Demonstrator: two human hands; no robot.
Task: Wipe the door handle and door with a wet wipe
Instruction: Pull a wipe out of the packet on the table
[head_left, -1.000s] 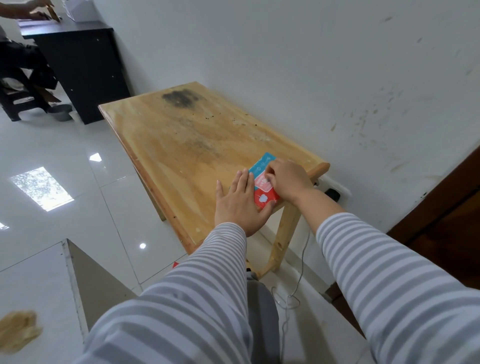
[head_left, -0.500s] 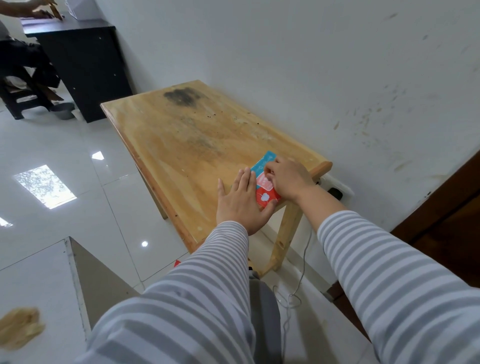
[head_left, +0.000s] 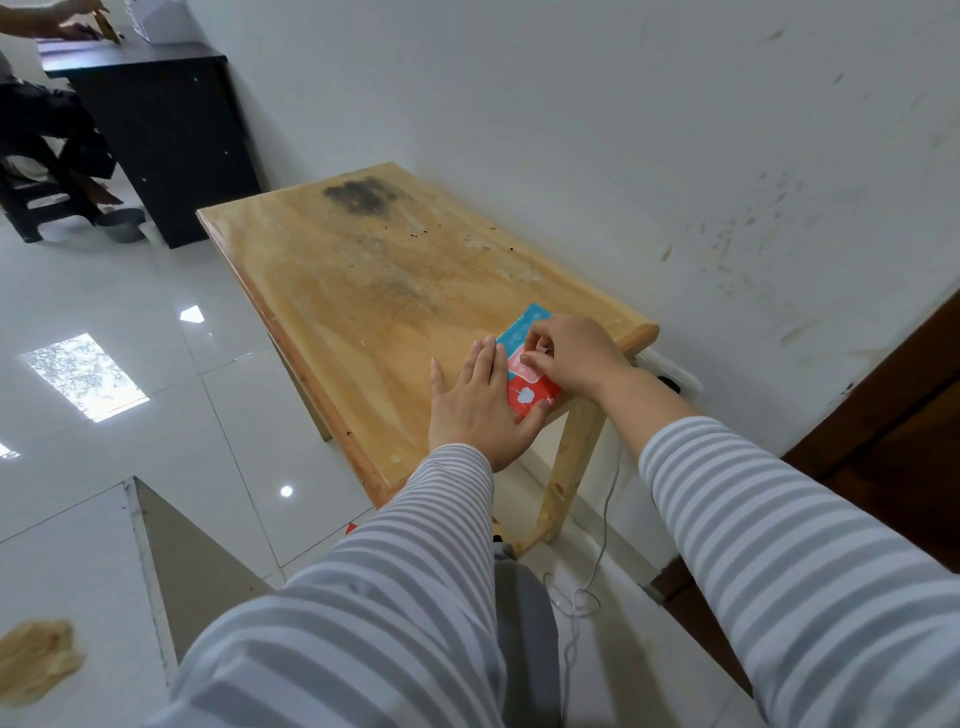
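Wet-wipe pack (head_left: 530, 382): soft, light, slippery pouch, right of frame centre on tabletop (head_left: 363, 291) corner; left hand (head_left: 480, 402) flat, steadying; right hand (head_left: 571, 353) pinching flap, probably best hold.

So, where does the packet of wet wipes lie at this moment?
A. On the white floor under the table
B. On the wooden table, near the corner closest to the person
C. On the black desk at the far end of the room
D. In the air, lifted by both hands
B: the packet of wet wipes rests on the wooden table near its close corner, with the left hand flat beside it and the right hand picking at its top.
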